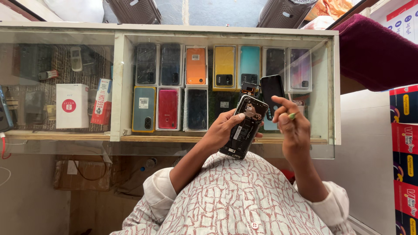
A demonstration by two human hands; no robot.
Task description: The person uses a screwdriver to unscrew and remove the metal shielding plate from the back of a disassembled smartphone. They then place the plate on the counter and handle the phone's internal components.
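My left hand grips an opened smartphone, its back cover off so the battery and circuit boards show, tilted above the glass counter. My right hand hovers just right of the phone's top end, fingers pinched on a small green-tipped tool. A black phone back cover and a small loose part lie on the glass just beyond the phone.
The glass display counter holds rows of phones in orange, yellow, teal, red and black, plus boxes on the left. Stacked red-and-blue cartons stand at right. A maroon cloth lies at upper right. Two dark stools stand beyond the counter.
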